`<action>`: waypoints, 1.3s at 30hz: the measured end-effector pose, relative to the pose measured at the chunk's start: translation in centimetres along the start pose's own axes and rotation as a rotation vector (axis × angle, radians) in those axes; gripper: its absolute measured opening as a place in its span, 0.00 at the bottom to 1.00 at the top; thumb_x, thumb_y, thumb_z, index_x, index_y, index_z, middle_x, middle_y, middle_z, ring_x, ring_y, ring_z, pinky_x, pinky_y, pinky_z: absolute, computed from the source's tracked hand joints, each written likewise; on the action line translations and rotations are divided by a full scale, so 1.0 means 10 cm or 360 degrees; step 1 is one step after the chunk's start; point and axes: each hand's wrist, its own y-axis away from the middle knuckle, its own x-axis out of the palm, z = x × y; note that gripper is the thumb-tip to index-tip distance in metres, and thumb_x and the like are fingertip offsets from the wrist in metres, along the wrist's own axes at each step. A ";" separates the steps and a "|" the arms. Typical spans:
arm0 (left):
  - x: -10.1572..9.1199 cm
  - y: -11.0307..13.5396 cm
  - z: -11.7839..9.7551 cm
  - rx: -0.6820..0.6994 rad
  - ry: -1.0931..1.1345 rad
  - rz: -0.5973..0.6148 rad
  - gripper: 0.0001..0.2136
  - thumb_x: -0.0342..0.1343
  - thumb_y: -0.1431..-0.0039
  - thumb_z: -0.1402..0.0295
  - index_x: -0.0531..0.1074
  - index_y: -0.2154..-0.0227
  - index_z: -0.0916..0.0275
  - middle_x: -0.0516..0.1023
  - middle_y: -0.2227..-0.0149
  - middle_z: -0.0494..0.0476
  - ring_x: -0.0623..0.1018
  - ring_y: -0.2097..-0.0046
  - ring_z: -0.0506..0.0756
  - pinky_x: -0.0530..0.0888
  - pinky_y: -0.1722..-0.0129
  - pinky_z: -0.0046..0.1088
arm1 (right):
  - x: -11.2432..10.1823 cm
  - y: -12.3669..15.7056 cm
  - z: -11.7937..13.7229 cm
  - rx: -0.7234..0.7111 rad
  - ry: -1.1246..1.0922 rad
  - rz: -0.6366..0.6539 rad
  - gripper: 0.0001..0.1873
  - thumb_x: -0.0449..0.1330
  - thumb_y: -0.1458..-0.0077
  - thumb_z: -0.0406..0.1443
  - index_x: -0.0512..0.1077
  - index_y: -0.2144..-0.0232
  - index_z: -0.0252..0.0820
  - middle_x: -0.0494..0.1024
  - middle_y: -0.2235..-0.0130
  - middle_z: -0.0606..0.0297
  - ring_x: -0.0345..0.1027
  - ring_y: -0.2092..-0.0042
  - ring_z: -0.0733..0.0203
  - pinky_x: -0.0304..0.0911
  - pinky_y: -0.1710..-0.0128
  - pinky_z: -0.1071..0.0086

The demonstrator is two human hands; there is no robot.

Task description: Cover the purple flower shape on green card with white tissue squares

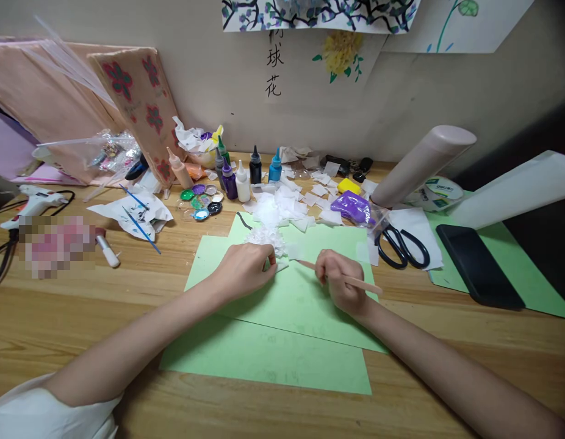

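My left hand (246,269) rests on a light green paper sheet (282,305), its fingers pinched on a small white tissue square (282,266) at the edge of a fluffy cluster of white tissue pieces (267,236). My right hand (340,281) is closed around a thin wooden stick (365,284) whose tip points left toward the tissue cluster. A pile of loose white tissue squares (287,204) lies just behind the green sheet.
Several ink bottles (242,177) and paint pots (201,201) stand at the back. Black scissors (401,247), a purple bag (353,207), a black phone (477,263) and a pink cylinder (424,161) lie right. A glue gun (33,204) and blue brushes (140,222) lie left.
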 end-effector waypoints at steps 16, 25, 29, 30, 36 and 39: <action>-0.16 0.05 0.11 0.0070 -0.0063 -0.0022 0.07 0.52 0.46 0.66 0.75 0.71 0.59 0.77 0.76 0.52 0.72 0.75 0.52 0.56 0.75 0.25 | 0.17 -0.28 0.03 -0.0058 0.0046 0.0606 0.16 0.47 0.35 0.40 0.63 0.74 0.42 0.67 0.74 0.68 0.61 0.71 0.66 0.56 0.69 0.72; -0.22 -0.01 0.16 -0.0082 0.0027 -0.0030 0.08 0.53 0.46 0.64 0.76 0.71 0.59 0.77 0.74 0.53 0.72 0.74 0.52 0.58 0.74 0.26 | 0.24 -0.35 0.04 0.0426 -0.0301 0.0560 0.16 0.51 0.37 0.45 0.67 0.71 0.42 0.72 0.71 0.68 0.66 0.69 0.65 0.59 0.67 0.71; -0.17 -0.04 0.15 -0.0151 0.0025 -0.0075 0.09 0.53 0.45 0.62 0.75 0.71 0.59 0.77 0.74 0.53 0.73 0.74 0.52 0.57 0.75 0.26 | 0.24 -0.36 0.02 0.0467 -0.0374 0.0565 0.16 0.52 0.38 0.46 0.67 0.70 0.41 0.73 0.70 0.66 0.67 0.67 0.64 0.61 0.65 0.69; -0.15 -0.05 0.15 -0.0174 0.0010 -0.0101 0.09 0.52 0.45 0.62 0.75 0.71 0.59 0.77 0.74 0.53 0.73 0.74 0.52 0.56 0.75 0.26 | 0.24 -0.36 0.01 0.0471 -0.0387 0.0570 0.16 0.52 0.38 0.46 0.67 0.70 0.41 0.73 0.69 0.66 0.67 0.66 0.64 0.61 0.65 0.69; -0.10 -0.08 0.12 -0.0274 -0.0033 -0.0187 0.07 0.52 0.46 0.64 0.73 0.72 0.61 0.77 0.73 0.54 0.73 0.73 0.53 0.56 0.75 0.26 | 0.22 -0.30 0.02 0.0347 -0.0301 0.0495 0.15 0.50 0.36 0.44 0.66 0.71 0.42 0.72 0.71 0.68 0.66 0.69 0.65 0.61 0.67 0.70; -0.10 -0.09 0.11 -0.0314 -0.0023 -0.0188 0.06 0.53 0.47 0.66 0.72 0.73 0.61 0.77 0.73 0.54 0.73 0.72 0.53 0.57 0.75 0.26 | 0.21 -0.24 0.04 0.0046 -0.0080 0.0363 0.17 0.46 0.35 0.41 0.65 0.74 0.43 0.69 0.74 0.68 0.64 0.71 0.65 0.59 0.68 0.70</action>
